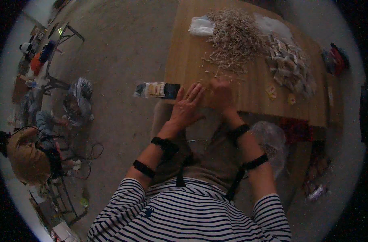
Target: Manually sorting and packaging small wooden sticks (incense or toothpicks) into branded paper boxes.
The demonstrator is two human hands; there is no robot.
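Observation:
My left hand (187, 105) lies at the near edge of the wooden table (184, 56), fingers stretched out. Beside its fingertips is a dark strip (172, 91), in line with a clear plastic packet with a yellow-and-white label (155, 89) that juts past the table's left edge. My right hand (222, 95) is over the near edge too, blurred, its fingers seemingly curled; what is in it, if anything, cannot be made out. A few loose sticks lie just beyond it. Farther back spreads a big heap of small pale sticks with thicker ends (236, 38).
Filled small packets (288, 62) are piled on the table's right, near two small yellow cards (271, 92). White plastic bags (201, 26) lie by the heap. Below the edge hangs a clear bag (268, 139). Another person (29, 155) sits at the far left.

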